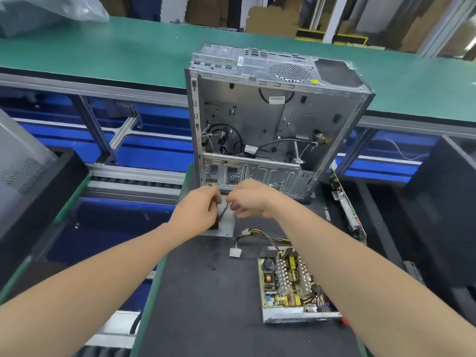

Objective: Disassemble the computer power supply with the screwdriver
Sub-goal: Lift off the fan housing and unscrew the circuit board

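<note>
Gripped the top edge of a small grey metal panel with the left hand, curled round it and round a black part on its face. Had the right hand just beside, smeared by blur, bent towards a thin black wire at the panel; could not tell its grip, whether on the wire or on nothing. Rested the panel's lower edge on the black mat of the desk, right in front of the open computer case.

Saw the power supply lying flat on the same mat, beside the right forearm and well apart from both hands: lid off, circuit board bare in a shallow metal tray, crowded with yellow transformers, a dark round capacitor, copper coils and a row of pale fins.

Counted two hands, one panel, one power supply, one cable bundle of yellow and black wires running from the board, two white connectors at its ends, one open case with loose cables inside, a few small black bits on the mat, two more dark cases at the left and right edges.

Lost the tray's near right corner behind the right forearm. Made out a red tip beside that corner, cut off by the arm; could not tell whether screwdriver or something else.
</note>
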Demonstrator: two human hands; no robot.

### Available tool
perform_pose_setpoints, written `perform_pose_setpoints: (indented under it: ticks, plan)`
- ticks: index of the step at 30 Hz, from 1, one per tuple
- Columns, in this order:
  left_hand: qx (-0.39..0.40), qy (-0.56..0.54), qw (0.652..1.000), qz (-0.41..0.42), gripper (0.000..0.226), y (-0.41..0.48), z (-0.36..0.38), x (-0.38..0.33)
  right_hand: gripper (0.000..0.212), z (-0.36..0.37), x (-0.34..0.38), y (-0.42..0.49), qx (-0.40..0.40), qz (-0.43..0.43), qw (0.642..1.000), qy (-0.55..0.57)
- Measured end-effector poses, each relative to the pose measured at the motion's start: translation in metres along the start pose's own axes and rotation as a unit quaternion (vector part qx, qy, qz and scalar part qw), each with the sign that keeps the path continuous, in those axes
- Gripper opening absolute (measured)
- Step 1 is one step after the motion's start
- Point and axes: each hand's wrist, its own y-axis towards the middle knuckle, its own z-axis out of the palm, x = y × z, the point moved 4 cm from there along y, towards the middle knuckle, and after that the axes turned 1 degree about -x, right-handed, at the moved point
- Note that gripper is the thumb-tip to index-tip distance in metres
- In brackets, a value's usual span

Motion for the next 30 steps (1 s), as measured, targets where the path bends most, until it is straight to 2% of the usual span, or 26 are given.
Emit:
perform_pose_setpoints:
  ticks: [2, 4, 9, 13, 17, 20, 23, 26, 30]
  plan:
    - [0.025, -0.008, 1.000, -0.010, 0.022, -0.020, 0.009, -0.008, 0.028, -0.014, -0.010, -0.014, -0.029, -0.042, 0.992, -0.118]
    - [0.028, -0.014, 0.999, -0.031, 0.023, -0.040, 0.019, -0.014, 0.033, -0.024, -0.022, -0.030, -0.047, -0.070, 0.967, -0.241]
    - [0.002, -0.017, 0.993, -0.118, 0.026, -0.081, 0.044, -0.029, 0.046, -0.030, -0.067, -0.057, 0.020, -0.073, 0.924, -0.376]
    - [0.014, -0.108, 0.973, -0.201, 0.021, -0.096, 0.064, -0.055, 0.028, -0.041, -0.092, -0.069, 0.014, -0.127, 0.941, -0.314]
    - [0.048, -0.286, 0.914, -0.283, 0.024, -0.099, 0.086, -0.087, 0.028, -0.055, -0.109, -0.083, 0.006, -0.182, 0.940, -0.289]
    - [0.015, -0.395, 0.868, -0.302, 0.034, -0.094, 0.095, -0.109, 0.034, -0.068, -0.122, -0.094, -0.010, -0.212, 0.940, -0.266]
    - [-0.024, -0.468, 0.839, -0.276, 0.043, -0.093, 0.097, -0.124, 0.038, -0.080, -0.132, -0.103, -0.035, -0.224, 0.950, -0.216]
    - [-0.047, -0.467, 0.849, -0.244, 0.036, -0.091, 0.091, -0.137, 0.039, -0.092, -0.140, -0.108, -0.048, -0.216, 0.961, -0.166]
    - [-0.048, -0.421, 0.884, -0.195, 0.030, -0.078, 0.082, -0.148, 0.031, -0.104, -0.147, -0.109, -0.055, -0.191, 0.962, -0.189]
